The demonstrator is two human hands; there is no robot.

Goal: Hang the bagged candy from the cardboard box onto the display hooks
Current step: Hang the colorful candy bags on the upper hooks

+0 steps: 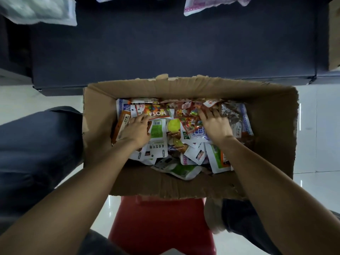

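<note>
Cardboard box (272, 126) of candy bags: left hand (135, 128) pinches the MOSAN bag (156, 112); right hand (214, 122) grips a red bag (189, 115). Lift each separately, header uppermost.

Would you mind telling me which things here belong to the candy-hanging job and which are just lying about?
Job: cardboard box, candy bags, left hand, right hand, hanging bags.
Just about: red stool, dark display base, tiled floor.

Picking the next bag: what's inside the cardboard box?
The cardboard box holds a loose pile of candy bags, with both hands on them. Lower layers and the box floor are covered.
</note>
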